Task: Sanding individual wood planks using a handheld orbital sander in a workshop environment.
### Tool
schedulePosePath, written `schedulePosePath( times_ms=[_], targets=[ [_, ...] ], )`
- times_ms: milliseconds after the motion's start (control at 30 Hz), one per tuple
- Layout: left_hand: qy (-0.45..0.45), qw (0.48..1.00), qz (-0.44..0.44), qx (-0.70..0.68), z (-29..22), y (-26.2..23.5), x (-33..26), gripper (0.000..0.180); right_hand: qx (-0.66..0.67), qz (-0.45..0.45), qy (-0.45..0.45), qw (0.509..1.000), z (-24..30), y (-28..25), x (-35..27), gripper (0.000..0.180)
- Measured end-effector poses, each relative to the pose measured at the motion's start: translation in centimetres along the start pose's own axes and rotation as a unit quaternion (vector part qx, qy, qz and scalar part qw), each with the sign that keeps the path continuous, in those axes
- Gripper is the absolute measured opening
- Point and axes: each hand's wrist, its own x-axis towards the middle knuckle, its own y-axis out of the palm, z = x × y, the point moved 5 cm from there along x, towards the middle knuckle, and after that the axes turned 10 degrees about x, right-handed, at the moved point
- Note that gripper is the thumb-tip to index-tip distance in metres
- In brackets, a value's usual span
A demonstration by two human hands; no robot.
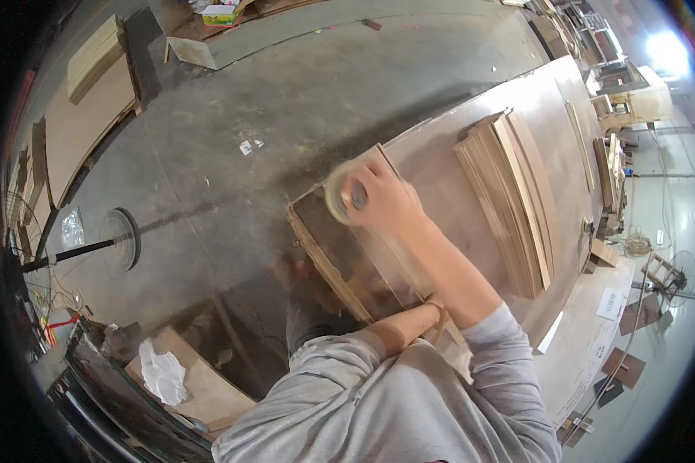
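My right hand [386, 197] reaches out over the far left corner of the table, its fingers closed round a roll of tape [335, 199]. The roll is smeared by motion, with a pale yellowish rim. Under my right forearm lies a long light-brown wooden strip [398, 258], running from near the roll back toward my body. My left hand [431, 312] is close to my body at the strip's near end. The right forearm and the strip hide most of its fingers, so its grip does not show.
Right of my arm, a stack of long wooden strips [510, 201] lies on the brown table [440, 147]. A worn ledge [328, 262] borders the near left side. On the floor at left stands a round-based pole [120, 238]. A crumpled white bag [162, 372] lies on a board at lower left.
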Motion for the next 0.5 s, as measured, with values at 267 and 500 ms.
schedulePosePath(
  times_ms=[267,500],
  targets=[
    [0.008,1.0,0.004,0.003,-0.2,-0.2,0.1,0.057,-0.022,-0.047,0.087,0.995,-1.3,-1.6,3.5,0.035],
    [0.014,1.0,-0.003,0.016,-0.6,0.0,0.0,0.058,0.021,-0.054,0.055,0.997,0.1,-1.5,0.3,0.037]
  ],
)
